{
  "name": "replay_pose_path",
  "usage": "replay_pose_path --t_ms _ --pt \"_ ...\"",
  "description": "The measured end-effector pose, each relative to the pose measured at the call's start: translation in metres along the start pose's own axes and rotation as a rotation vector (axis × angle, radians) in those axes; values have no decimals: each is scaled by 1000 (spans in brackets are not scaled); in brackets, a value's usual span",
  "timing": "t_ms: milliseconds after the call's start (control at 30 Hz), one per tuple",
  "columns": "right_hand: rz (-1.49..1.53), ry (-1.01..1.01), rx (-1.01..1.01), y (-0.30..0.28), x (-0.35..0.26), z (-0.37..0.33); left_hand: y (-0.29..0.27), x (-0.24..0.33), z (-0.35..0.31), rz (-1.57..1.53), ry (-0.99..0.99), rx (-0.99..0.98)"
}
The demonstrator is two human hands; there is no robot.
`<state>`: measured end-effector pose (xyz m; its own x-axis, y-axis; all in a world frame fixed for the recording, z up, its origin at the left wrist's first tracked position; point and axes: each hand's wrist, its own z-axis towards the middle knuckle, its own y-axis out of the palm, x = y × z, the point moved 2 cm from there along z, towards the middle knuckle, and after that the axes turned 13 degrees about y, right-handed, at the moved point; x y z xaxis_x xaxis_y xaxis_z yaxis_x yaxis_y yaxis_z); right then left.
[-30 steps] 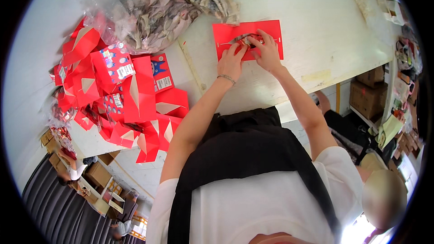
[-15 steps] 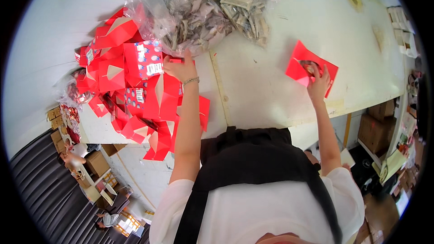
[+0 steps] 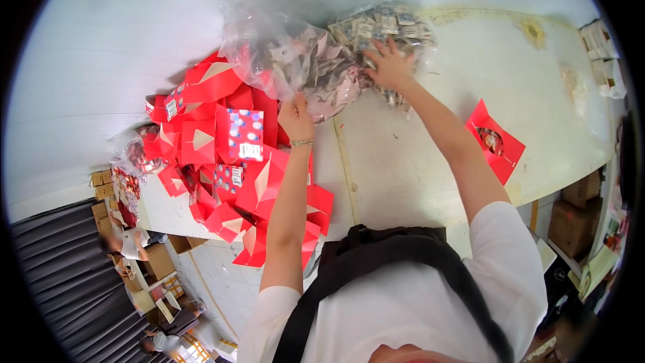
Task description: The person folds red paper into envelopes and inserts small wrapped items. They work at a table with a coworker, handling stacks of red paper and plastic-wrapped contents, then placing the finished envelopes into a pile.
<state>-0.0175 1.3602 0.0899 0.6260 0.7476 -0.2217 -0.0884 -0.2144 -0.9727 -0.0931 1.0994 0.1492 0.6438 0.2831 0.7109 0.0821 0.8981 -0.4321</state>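
Note:
My left hand [image 3: 296, 121] is closed at the near edge of a clear plastic bag [image 3: 265, 50], pinching its film. Pale pinkish small packets [image 3: 332, 70] fill that bag. My right hand [image 3: 391, 67], fingers spread, rests on a second heap of small whitish packets [image 3: 406, 23] with dark print, beside the bag. Off to the right lies an open red folded carton [image 3: 505, 161] with a shiny, dark reddish wrapped item [image 3: 491, 140] inside; neither hand touches it. Left of my left forearm is a loose pile of red cartons [image 3: 198, 141], some with blue-and-white patterned panels.
The pale table [image 3: 423, 154] has a taped seam down its middle. Beyond the red pile at left lies another clear bag [image 3: 134, 151] of shiny reddish items. Brown cardboard boxes [image 3: 574, 225] stand below the table's right end. Two people are in the background at lower left.
My right hand has left the red carton at right, letting it lie, and moved left onto the whitish packets. My left hand has moved from the pile's edge to the bag. The view has shifted.

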Motion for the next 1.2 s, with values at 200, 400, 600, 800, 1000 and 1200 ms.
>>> replay_pose_path --t_ms 200,400,600,800,1000,1200 --pt "-73 250 -47 -21 104 -18 -1 70 26 -251 51 -123" --pt "-177 489 -106 -38 161 -34 -20 110 -2 -680 -290 -226" --pt "204 247 219 -65 144 -105 -40 55 -105 -457 -583 -466" --pt "649 553 -596 16 127 -302 -116 39 -189 521 -55 -957" --pt "1183 621 -574 51 99 -333 -56 -18 -206 822 104 -1023" --pt "1079 625 -668 48 108 -322 -51 -20 -195 781 170 -1211"
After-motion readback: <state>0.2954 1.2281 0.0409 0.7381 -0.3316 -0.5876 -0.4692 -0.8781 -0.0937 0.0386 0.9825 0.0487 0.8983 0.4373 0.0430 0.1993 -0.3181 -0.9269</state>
